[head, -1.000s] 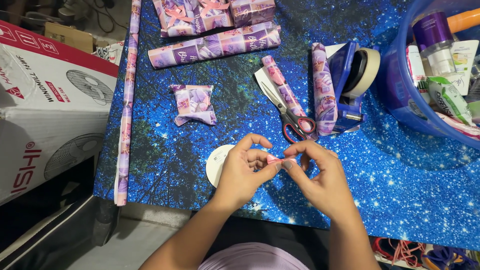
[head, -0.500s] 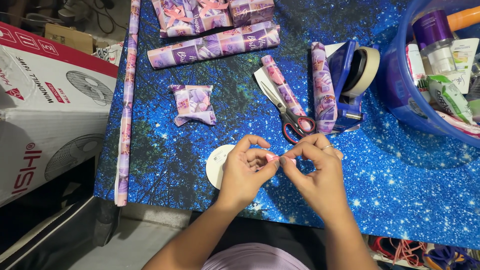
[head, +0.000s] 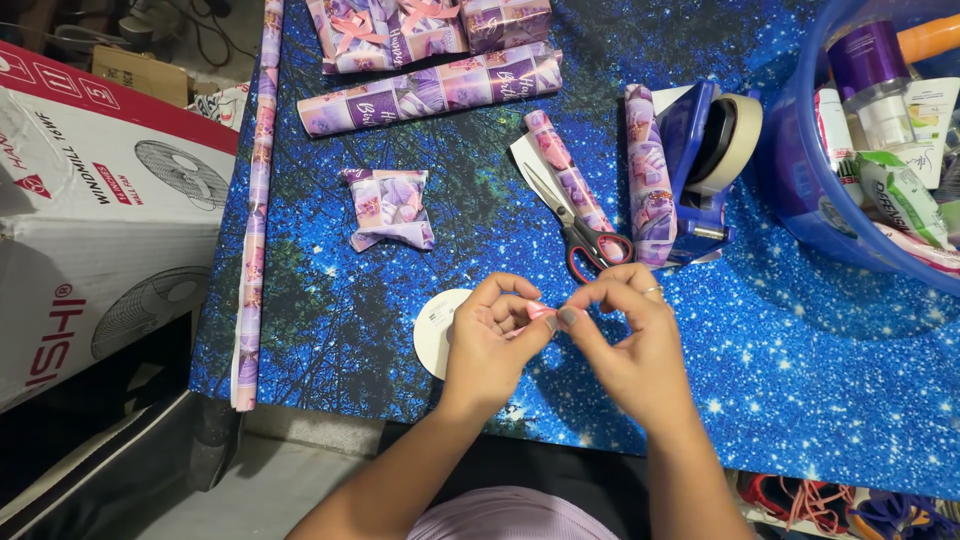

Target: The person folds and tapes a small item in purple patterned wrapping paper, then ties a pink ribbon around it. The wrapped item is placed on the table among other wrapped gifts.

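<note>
My left hand [head: 490,345] and my right hand [head: 630,350] meet above the near edge of a table covered in a starry blue cloth [head: 800,370]. Both pinch a small piece of pink ribbon [head: 541,311] between thumbs and fingertips; most of it is hidden by the fingers. A white round ribbon spool [head: 432,330] lies flat just left of my left hand. Red-handled scissors [head: 580,235] lie on the cloth just beyond my hands. A small wrapped parcel in purple patterned paper [head: 390,208] sits further left.
A blue tape dispenser with a cream tape roll [head: 712,155] stands right of the scissors. Rolls of purple wrapping paper [head: 430,90] and wrapped gifts [head: 385,30] lie at the back. A blue tub of bottles and tubes [head: 880,130] is at right. A white fan carton [head: 90,210] stands left.
My right hand has shifted slightly left and its fingers have curled tighter over the pink ribbon. The left hand has stayed nearly where it was.
</note>
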